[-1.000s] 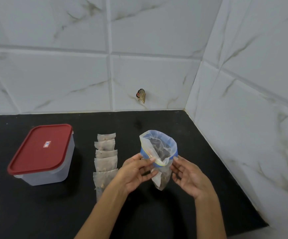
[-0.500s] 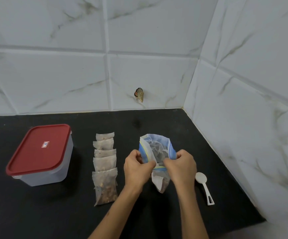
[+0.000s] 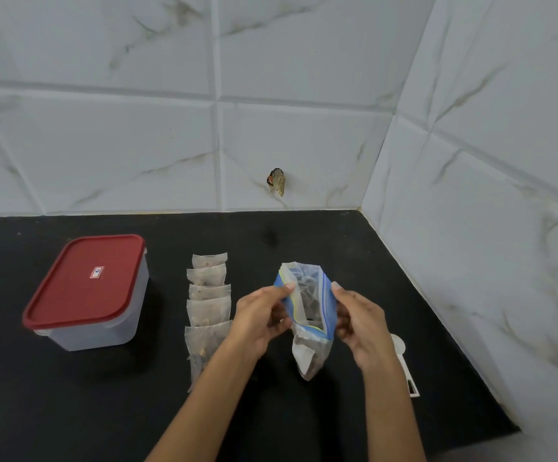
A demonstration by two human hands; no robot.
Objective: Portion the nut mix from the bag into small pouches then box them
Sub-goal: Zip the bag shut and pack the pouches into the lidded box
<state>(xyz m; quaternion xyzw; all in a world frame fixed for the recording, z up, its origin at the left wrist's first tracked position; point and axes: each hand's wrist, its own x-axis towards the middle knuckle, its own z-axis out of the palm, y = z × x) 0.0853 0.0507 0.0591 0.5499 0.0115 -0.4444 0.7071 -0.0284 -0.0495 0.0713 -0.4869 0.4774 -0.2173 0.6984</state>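
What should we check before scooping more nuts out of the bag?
1. Bag mouth open: ok, left hand and right hand pinch its rims apart.
2. Nuts left in the bag: cannot tell how many.
3. Spoon within reach: ok, on the counter beside the right hand, partly hidden.
4. A hand free for the spoon: not ok, both hold the bag.
5. Empty pouch ready: not ok, the pouches in the row look filled.
6. Box open: not ok, lid on.
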